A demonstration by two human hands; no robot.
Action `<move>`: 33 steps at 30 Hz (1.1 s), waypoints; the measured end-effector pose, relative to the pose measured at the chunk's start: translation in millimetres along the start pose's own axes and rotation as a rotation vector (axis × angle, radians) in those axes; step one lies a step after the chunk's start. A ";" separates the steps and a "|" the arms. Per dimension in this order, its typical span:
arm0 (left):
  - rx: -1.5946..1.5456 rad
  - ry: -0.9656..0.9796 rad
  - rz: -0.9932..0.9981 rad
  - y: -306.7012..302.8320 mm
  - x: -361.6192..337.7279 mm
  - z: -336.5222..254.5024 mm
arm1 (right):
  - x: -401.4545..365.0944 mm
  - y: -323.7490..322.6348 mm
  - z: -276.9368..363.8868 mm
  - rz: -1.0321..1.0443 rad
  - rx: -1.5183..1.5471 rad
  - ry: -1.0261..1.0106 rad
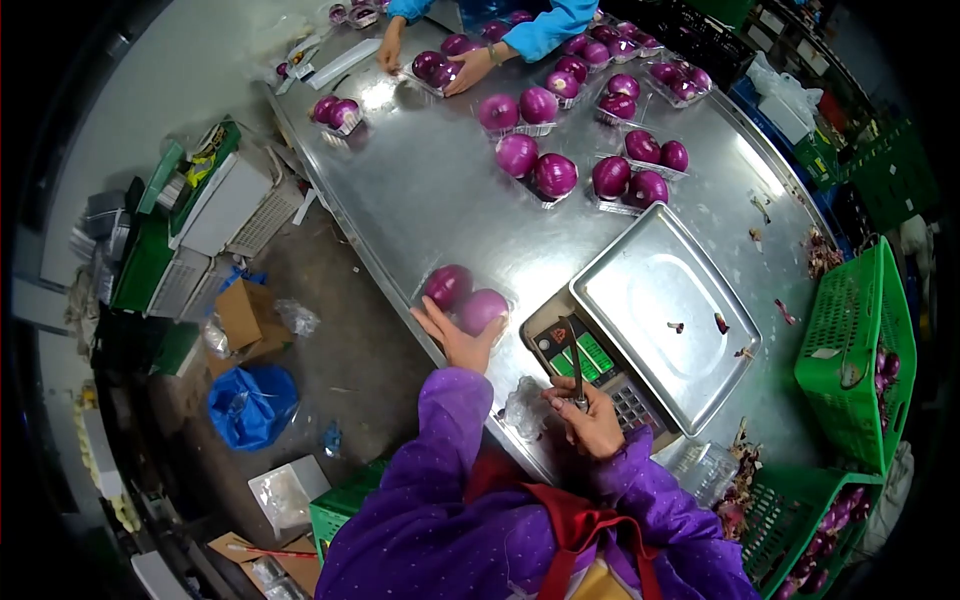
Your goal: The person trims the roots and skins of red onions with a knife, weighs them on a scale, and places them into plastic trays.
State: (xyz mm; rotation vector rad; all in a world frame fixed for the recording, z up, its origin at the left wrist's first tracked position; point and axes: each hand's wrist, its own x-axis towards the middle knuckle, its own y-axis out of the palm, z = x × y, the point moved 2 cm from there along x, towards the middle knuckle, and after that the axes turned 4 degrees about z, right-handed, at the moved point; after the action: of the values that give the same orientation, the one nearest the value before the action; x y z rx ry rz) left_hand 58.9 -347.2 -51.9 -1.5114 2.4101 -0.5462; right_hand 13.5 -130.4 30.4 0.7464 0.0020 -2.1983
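Two purple onions (483, 311) sit side by side at the table's (390, 215) edge, near the scale (665, 310), apparently in a clear tray; the left grip (466, 343) is spread around the nearer onion, though how firmly it presses I cannot tell; the right grip (593, 420) pinches a thin-bladed knife (577, 368); the onions look firm, fairly heavy and slick-skinned, the tray light and flimsy; cupping both onions low from opposite sides seems safer than pulling the rim.

This looks like a vegetable packing room: onions (610, 178) in trays (540, 129) at one o'clock, scale (655, 300) at three, crates (787, 515) at four.
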 end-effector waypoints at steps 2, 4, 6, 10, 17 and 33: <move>-0.024 0.038 0.023 -1.6 11.3 2.8 | 2.7 -0.8 -2.1 0.000 -0.001 -0.011; -0.085 0.082 0.038 -11.9 26.1 0.6 | 2.9 -2.5 -0.3 0.007 -0.019 -0.032; 0.011 0.211 0.048 -19.4 52.6 2.4 | 0.8 -5.9 -0.2 0.003 -0.030 -0.036; 0.188 0.340 0.351 -32.7 106.5 2.1 | -2.1 -15.5 -4.0 -0.024 -0.060 -0.041; 0.711 0.594 0.647 -55.7 95.9 -16.0 | -5.5 -9.7 -12.8 -0.021 -0.056 -0.028; -0.470 0.140 0.902 -71.2 70.2 -61.9 | -60.5 -27.4 -27.5 -0.185 0.037 -0.085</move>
State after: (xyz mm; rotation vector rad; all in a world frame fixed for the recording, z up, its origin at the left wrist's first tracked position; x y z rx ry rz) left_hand 61.6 -427.2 34.2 -0.3409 3.0896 0.1264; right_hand 39.3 -63.4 32.2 0.6968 -0.0124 -2.4106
